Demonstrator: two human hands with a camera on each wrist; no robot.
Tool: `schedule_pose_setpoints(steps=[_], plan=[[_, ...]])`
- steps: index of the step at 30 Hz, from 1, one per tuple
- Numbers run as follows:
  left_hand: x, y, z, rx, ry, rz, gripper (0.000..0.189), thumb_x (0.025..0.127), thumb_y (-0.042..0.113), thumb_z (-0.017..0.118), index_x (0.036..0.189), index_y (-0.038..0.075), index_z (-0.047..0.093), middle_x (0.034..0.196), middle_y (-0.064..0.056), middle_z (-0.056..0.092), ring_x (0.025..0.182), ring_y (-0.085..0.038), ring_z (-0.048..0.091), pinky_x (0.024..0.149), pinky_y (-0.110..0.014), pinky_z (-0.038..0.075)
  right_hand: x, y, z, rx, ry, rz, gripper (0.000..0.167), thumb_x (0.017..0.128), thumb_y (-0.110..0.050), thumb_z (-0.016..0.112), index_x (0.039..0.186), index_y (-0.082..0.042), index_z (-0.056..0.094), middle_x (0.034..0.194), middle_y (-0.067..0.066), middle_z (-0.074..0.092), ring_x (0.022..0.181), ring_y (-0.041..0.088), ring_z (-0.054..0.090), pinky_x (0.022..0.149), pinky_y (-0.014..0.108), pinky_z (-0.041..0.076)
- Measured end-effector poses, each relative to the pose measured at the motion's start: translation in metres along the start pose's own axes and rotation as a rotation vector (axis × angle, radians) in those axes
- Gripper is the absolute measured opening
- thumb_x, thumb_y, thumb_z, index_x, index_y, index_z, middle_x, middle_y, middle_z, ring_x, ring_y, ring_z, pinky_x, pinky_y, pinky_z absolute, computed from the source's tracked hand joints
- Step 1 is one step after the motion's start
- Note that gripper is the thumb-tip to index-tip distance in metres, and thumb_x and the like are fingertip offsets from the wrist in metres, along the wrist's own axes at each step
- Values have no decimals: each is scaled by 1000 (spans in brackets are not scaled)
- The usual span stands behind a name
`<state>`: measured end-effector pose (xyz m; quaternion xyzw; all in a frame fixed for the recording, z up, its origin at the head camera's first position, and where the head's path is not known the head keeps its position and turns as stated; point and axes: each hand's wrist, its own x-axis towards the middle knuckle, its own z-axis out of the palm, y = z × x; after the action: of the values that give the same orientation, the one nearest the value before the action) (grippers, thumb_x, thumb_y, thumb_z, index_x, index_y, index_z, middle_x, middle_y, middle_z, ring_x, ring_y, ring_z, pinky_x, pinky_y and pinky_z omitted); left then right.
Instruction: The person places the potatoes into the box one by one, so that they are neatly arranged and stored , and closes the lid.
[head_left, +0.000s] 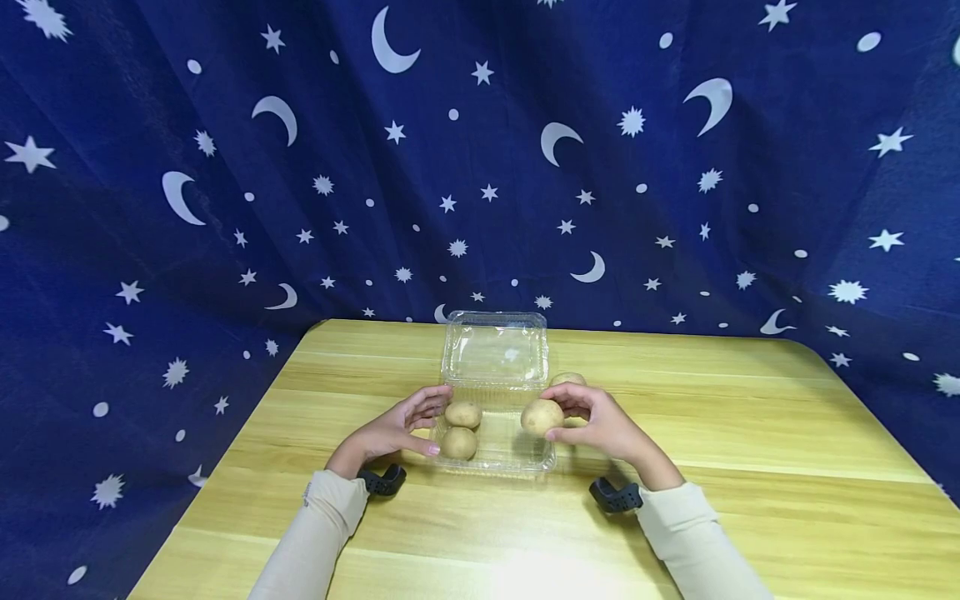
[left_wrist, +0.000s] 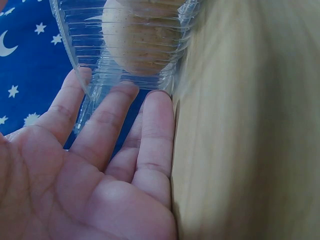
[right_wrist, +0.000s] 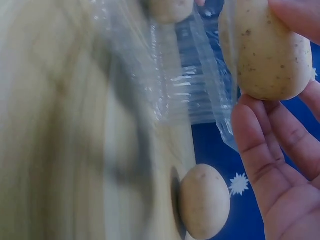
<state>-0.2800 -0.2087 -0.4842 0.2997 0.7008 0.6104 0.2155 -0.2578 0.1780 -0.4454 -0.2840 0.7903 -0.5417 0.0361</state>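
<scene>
A clear plastic clamshell box (head_left: pixel 498 454) lies on the table with its lid (head_left: pixel 495 350) raised at the back. Two potatoes (head_left: pixel 458 443) sit in its left half. My right hand (head_left: pixel 600 425) grips another potato (head_left: pixel 542 417) between thumb and fingers, over the right side of the box. At the box's left side is my left hand (head_left: pixel 401 429); in the left wrist view its loosely extended fingers (left_wrist: pixel 157 125) reach the ribbed plastic wall. One more potato (right_wrist: pixel 205 201) rests on the table just beyond the right hand, partly hidden by it in the head view.
The wooden table (head_left: pixel 750 433) runs out to both sides of the box. Behind it hangs a dark blue curtain (head_left: pixel 480 167) printed with moons and stars. Black bands (head_left: pixel 615 496) are worn at both wrists.
</scene>
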Motion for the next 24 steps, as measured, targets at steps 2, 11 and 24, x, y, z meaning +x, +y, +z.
schedule_pose_setpoints(steps=[2,11,24], plan=[[0,0,0,1,-2,1,102,94,19,88,167,-7,22,173,-31,24,158,-52,24,125,-44,35,0,0,2,-15,-3,-1,48,87,0,88,130,10,69,121,18,69,103,14,67,94,25,57],[0,0,0,-4,-2,3,103,93,20,89,167,-8,22,173,-31,24,157,-52,24,124,-41,36,1,-3,8,-69,0,15,50,85,-4,91,130,6,71,122,16,71,104,18,68,96,29,58],[0,0,0,1,6,-5,103,93,20,88,167,-7,22,173,-31,24,157,-52,25,121,-32,38,4,-8,15,-41,-32,-16,48,85,-3,91,129,6,71,119,13,72,105,17,69,97,28,58]])
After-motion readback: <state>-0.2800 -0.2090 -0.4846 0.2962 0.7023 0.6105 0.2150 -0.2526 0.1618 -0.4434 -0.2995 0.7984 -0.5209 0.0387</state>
